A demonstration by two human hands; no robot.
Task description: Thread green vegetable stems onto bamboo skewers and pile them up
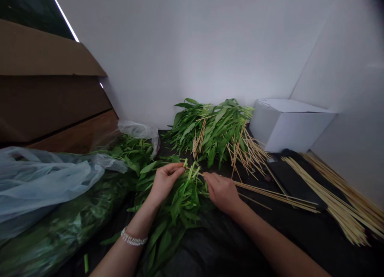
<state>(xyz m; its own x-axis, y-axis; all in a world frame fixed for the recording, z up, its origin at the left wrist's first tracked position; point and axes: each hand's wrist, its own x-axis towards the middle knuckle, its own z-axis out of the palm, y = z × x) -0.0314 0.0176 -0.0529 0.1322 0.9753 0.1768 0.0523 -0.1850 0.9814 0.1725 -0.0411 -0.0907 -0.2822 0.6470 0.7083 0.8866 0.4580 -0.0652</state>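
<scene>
Several leafy green stems [183, 197] hang side by side between my hands, cut ends up, leaves down over the black sheet. My left hand [166, 181] pinches a green stem end with thumb and forefinger at the left of this row. On the right, my right hand [222, 191] is closed round a thin wooden stick, whose near part shows running toward the stems. More loose greens [145, 181] lie beneath and left of my left hand.
Skewered greens [216, 129] are piled by the white wall. Bundles of sticks [330, 201] lie right, near a white box [294, 125]. Plastic bags [45, 181] with greens fill the left, before a cardboard box [45, 105]. Loose sticks [276, 195] lie beside my right hand.
</scene>
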